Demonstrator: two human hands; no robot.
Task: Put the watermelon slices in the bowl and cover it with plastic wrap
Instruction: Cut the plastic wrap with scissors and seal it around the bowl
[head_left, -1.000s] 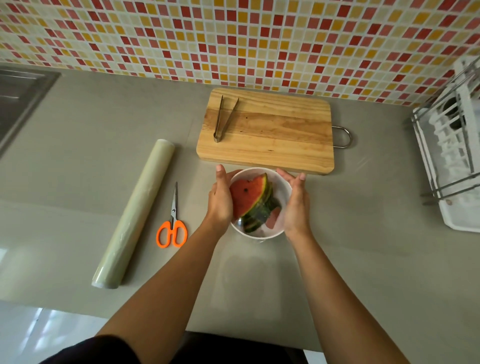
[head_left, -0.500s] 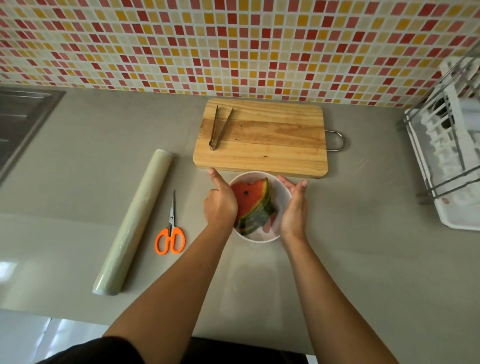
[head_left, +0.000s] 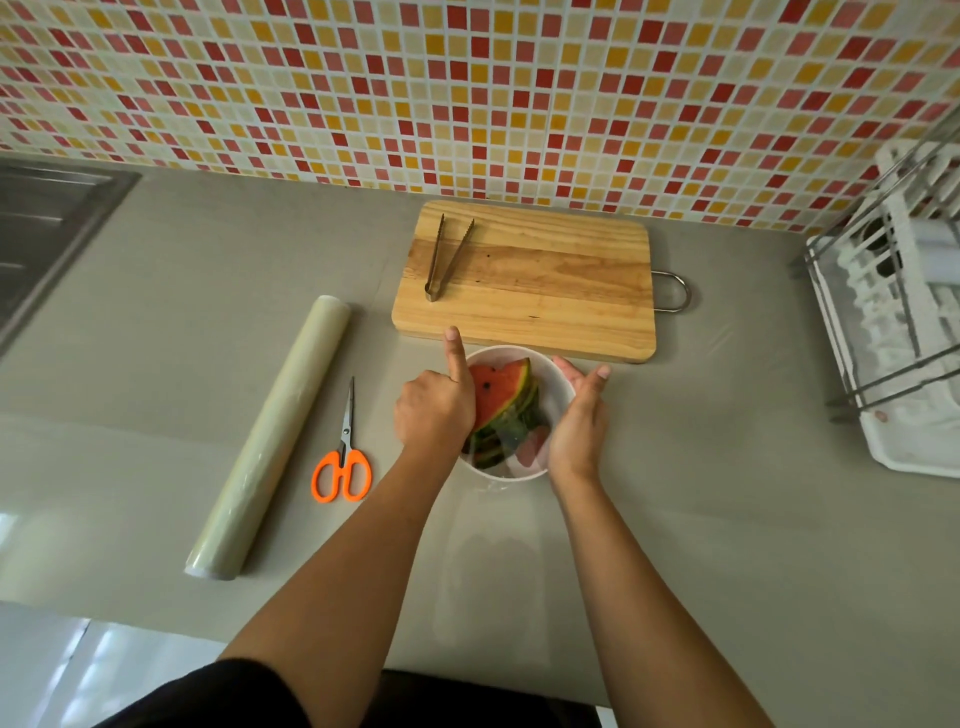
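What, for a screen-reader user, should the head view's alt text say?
A person's left hand and right hand hold a white bowl of watermelon slices by its sides on a grey counter. Behind it lies a wooden cutting board with metal tongs on it; a plastic wrap roll and orange scissors lie to the left.

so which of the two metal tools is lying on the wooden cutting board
The plain steel tongs; the orange-handled scissors lie on the grey counter instead.
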